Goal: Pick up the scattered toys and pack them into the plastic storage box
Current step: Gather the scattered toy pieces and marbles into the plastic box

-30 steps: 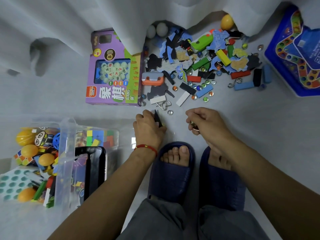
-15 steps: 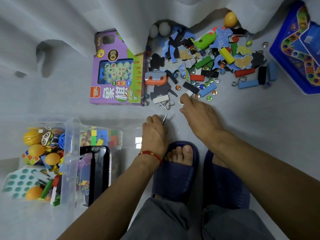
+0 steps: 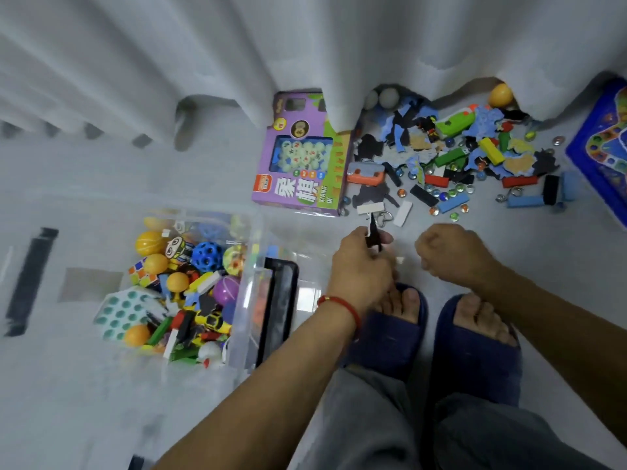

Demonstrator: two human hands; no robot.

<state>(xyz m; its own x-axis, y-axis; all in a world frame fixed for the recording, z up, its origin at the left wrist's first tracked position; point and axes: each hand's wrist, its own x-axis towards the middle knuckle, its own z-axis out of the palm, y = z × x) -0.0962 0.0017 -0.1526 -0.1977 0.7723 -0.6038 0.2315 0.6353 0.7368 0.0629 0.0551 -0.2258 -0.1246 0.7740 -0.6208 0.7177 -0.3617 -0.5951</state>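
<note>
The left hand is curled around a few small pieces; a thin dark piece and a sliver of white stick up between thumb and forefinger. The right hand is closed into a loose fist, knuckles up. Whether it holds anything cannot be determined, since the palm faces away.

The plastic storage box stands to the outer side of the left hand, just beside the left forearm, open at the top and already partly filled with balls, blocks and cubes. The scattered toys lie ahead of both hands, beyond the fingertips, with two white blocks and a wire puzzle nearest.

Step in hand, as judged: carry the gathered pieces to the box.

1. Keep the left-hand fingers closed underneath the pieces; the thin ones can slip out edgewise.
2. Move the hand sideways over the box wall before releasing. Release low, above the contents, so that small parts do not bounce out.
3. If the right hand holds pieces, empty it the same way.
4. Return to the nearest items first. Gather marbles by cupping, as they are likely to roll.
</note>
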